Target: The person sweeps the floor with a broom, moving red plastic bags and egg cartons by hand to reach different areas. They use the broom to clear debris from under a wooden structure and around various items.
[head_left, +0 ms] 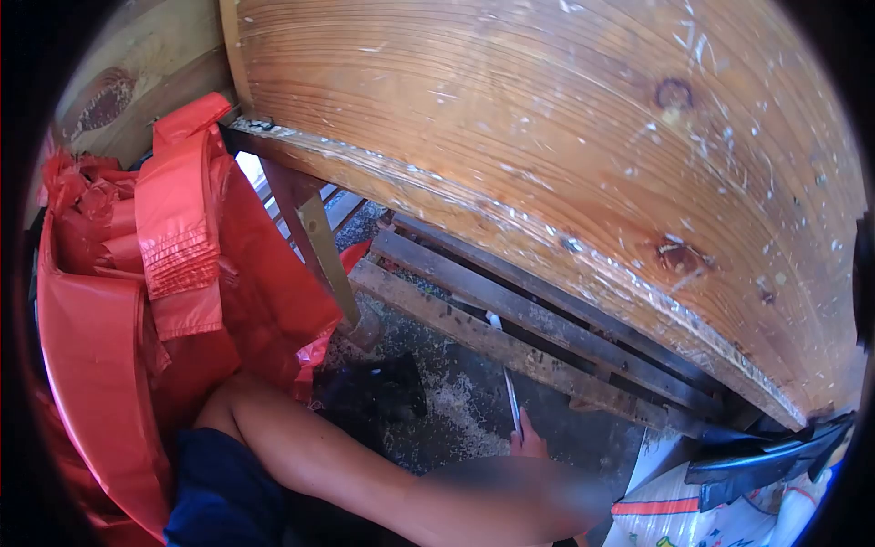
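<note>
My left arm stretches from a dark blue sleeve (214,483) across the bottom of the view. A blurred patch covers its far end, so the fingers of my left hand (579,510) do not show; it lies close to a white printed bag (661,520). Past that forearm, part of my right hand (529,444) shows, its fingers closed round a knife (512,401). The narrow, shiny blade points away from me over the littered floor. The blurred patch and forearm hide the rest of this hand.
A scuffed wooden board (547,137) fills the top right. Folded red plastic bags (182,237) hang at the left. Below are a wooden leg (324,246), a slatted pallet (474,328), black plastic (374,387) and pale scraps on the floor (460,410).
</note>
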Tool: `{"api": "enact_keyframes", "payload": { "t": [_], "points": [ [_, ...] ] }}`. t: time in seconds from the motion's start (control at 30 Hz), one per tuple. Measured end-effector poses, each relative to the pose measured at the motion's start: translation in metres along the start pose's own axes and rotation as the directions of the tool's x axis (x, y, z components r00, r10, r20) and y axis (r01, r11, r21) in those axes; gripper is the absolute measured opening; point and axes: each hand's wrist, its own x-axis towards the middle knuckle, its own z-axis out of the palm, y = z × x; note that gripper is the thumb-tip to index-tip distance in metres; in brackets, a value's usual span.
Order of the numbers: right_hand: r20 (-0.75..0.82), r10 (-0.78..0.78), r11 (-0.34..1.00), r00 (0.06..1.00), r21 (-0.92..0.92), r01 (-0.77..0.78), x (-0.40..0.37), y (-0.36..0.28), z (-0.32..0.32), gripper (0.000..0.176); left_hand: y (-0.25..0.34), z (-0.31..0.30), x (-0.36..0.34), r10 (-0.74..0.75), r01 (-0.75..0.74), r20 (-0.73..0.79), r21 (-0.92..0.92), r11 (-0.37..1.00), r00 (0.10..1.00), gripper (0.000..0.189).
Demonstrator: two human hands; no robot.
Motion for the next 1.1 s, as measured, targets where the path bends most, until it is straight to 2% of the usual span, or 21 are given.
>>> {"api": "enact_keyframes", "payload": {
  "t": [0.07, 0.13, 0.2, 0.3, 0.37, 0.43, 0.47, 0.53, 0.6, 0.67, 0.77, 0.83, 0.9, 0.93, 0.97, 1.03, 1.1],
  "points": [
    [-0.116, 0.005, 0.996, 0.993, 0.093, 0.006, -0.001, 0.002, -0.002, 0.060, 0.003, 0.004, 0.000, -0.010, 0.009, -0.025, -0.021, 1.000, 1.000, 0.022],
    [-0.112, 0.104, 0.992, 0.988, 0.084, -0.095, 0.045, -0.009, 0.010, 0.060, 0.004, 0.005, 0.002, 0.002, -0.003, -0.010, -0.029, 1.000, 1.000, 0.022],
    [-0.113, 0.094, 0.996, 0.989, 0.015, -0.092, 0.086, -0.035, 0.020, 0.061, 0.000, 0.008, 0.001, 0.032, -0.032, -0.012, -0.014, 0.999, 0.999, 0.021],
    [-0.086, 0.169, 0.984, 0.982, -0.037, -0.172, 0.069, -0.044, 0.026, 0.061, -0.003, 0.009, -0.001, 0.045, -0.044, -0.027, 0.025, 0.999, 0.999, 0.021],
    [0.019, 0.157, 0.987, 0.987, -0.044, -0.156, 0.026, -0.035, 0.005, 0.060, -0.001, 0.006, -0.002, 0.045, -0.044, -0.031, 0.051, 0.998, 0.998, 0.021],
    [0.052, 0.045, 0.999, 0.998, -0.024, -0.043, -0.008, -0.010, -0.010, 0.059, 0.003, 0.000, -0.005, -0.030, 0.035, -0.057, 0.098, 0.995, 0.998, 0.021],
    [0.048, 0.043, 0.999, 0.998, -0.030, -0.041, -0.006, -0.010, -0.011, 0.059, 0.003, 0.000, -0.006, -0.026, 0.033, -0.062, 0.103, 0.994, 0.998, 0.021],
    [-0.058, 0.018, 0.999, 0.998, 0.030, -0.016, -0.007, -0.004, -0.008, 0.058, 0.005, 0.003, -0.004, -0.020, 0.018, 0.033, 0.070, 0.997, 0.999, 0.021],
    [-0.156, 0.022, 0.997, 0.988, 0.077, -0.010, 0.030, -0.008, 0.016, 0.059, 0.001, 0.008, -0.001, 0.018, -0.019, 0.033, 0.026, 0.999, 0.999, 0.021],
    [-0.136, 0.146, 0.989, 0.980, 0.039, -0.142, 0.070, -0.039, 0.025, 0.059, -0.001, 0.009, -0.002, 0.050, -0.050, 0.036, -0.012, 0.999, 0.998, 0.021],
    [-0.113, 0.138, 0.990, 0.984, -0.014, -0.141, 0.076, -0.040, 0.035, 0.061, 0.000, 0.008, -0.003, 0.013, -0.012, 0.070, -0.008, 1.000, 0.997, 0.022],
    [0.011, 0.170, 0.985, 0.985, 0.008, -0.170, 0.040, -0.021, 0.024, 0.062, -0.002, 0.013, -0.005, -0.021, 0.023, -0.027, 0.091, 0.996, 0.999, 0.023],
    [-0.048, -0.036, 0.999, 0.998, 0.007, 0.037, 0.003, 0.011, 0.014, 0.060, -0.002, 0.007, -0.010, -0.025, 0.029, -0.035, 0.126, 0.992, 0.999, 0.022],
    [-0.054, -0.050, 0.999, 0.997, 0.002, 0.050, 0.004, 0.005, 0.010, 0.060, -0.002, 0.004, -0.011, -0.033, 0.039, -0.049, 0.140, 0.989, 0.998, 0.022],
    [-0.095, -0.035, 0.998, 0.995, 0.054, 0.041, 0.000, 0.002, 0.007, 0.059, -0.002, 0.003, -0.011, -0.033, 0.041, -0.058, 0.143, 0.989, 0.998, 0.022],
    [-0.172, 0.022, 0.994, 0.985, 0.106, -0.003, 0.004, -0.002, 0.014, 0.057, 0.002, 0.004, -0.008, -0.040, 0.036, 0.049, 0.076, 0.996, 0.998, 0.022],
    [-0.213, 0.097, 0.992, 0.972, 0.104, -0.076, 0.063, -0.013, 0.031, 0.056, 0.002, 0.007, -0.006, -0.031, 0.030, 0.044, 0.019, 0.999, 0.999, 0.022]
  ]
}}
